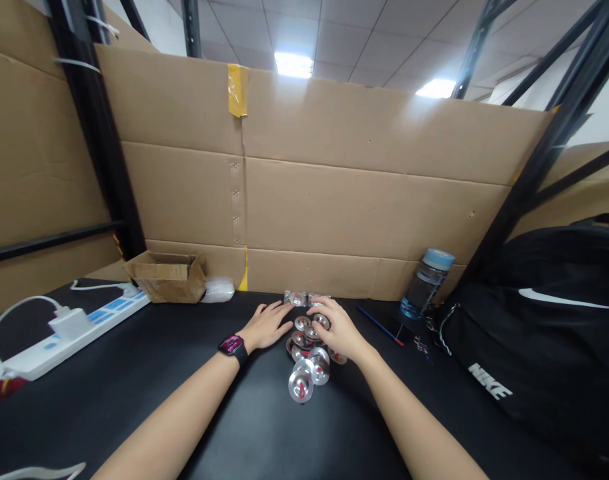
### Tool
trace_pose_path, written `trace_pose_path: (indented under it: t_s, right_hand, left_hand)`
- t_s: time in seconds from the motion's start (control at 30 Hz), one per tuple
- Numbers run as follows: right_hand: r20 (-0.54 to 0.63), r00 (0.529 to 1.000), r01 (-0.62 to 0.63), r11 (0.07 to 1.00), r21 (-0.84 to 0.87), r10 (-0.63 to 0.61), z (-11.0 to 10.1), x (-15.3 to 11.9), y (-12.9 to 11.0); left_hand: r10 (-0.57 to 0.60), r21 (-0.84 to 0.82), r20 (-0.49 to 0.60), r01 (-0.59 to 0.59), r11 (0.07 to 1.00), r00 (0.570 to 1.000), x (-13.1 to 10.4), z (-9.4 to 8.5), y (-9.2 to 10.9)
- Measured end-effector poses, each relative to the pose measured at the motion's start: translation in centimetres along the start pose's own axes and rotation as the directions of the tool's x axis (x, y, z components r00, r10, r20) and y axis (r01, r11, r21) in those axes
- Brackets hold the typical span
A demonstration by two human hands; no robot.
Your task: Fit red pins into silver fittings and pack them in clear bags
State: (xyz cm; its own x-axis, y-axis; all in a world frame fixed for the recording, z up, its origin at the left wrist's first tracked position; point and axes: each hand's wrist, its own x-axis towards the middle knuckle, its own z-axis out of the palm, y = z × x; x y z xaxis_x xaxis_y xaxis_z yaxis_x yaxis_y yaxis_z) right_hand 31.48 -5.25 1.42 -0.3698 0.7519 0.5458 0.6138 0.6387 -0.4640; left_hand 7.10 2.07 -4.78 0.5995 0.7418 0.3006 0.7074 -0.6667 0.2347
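A heap of shiny, round metal discs [301,385] with raised middles and red bits lies between my hands on the black tabletop [234,427]. My left hand [268,325] rests on the table left of the heap, its fingers spread and holding nothing. Over the heap's right side my right hand [340,328] arches with its fingers apart. One disc [322,321] shows between its thumb and fingers; whether they touch it is unclear. Just past my fingertips lie two small clear packets, the left packet [297,299] and the right packet [318,300].
A cardboard box [167,277] and a white plastic bundle [218,289] stand back left, near a power strip [84,333]. To the right are a blue pencil-like stick [381,326], a bottle [427,283], keys [421,347] and a black backpack [544,333]. A cardboard wall [334,213] closes the back.
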Motion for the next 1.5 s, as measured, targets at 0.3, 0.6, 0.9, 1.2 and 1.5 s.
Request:
trace_pose_path:
  t_s: [0.3,0.6,0.9,1.2,1.5]
  right_hand:
    - [0.025,1.0,0.007,1.0,-0.031,-0.006,-0.3,0.0,0.2]
    - [0.07,0.998,0.0,0.999,-0.047,0.004,-0.5,-0.1,0.0]
    - [0.088,0.996,-0.006,0.999,-0.035,0.009,-0.2,-0.2,0.1]
    - [0.12,0.992,-0.021,0.999,-0.033,0.025,-0.1,-0.2,0.4]
    - [0.04,0.993,-0.118,0.974,0.193,0.113,0.1,0.2,-0.8]
  left_hand:
    - [-0.026,0.153,-0.176,0.054,0.987,0.984,-1.7,-2.3,-0.9]
    - [-0.026,-0.035,-0.191,0.019,0.999,0.981,-1.7,-3.6,-2.7]
    - [-0.131,0.02,-0.076,0.133,0.991,0.988,-2.3,-4.5,-2.3]
    - [-0.21,-0.3,-0.219,0.139,0.944,0.953,-1.7,-3.9,-3.0]
    - [-0.27,-0.784,-0.257,-0.037,0.62,0.928,-0.8,-3.9,2.8]
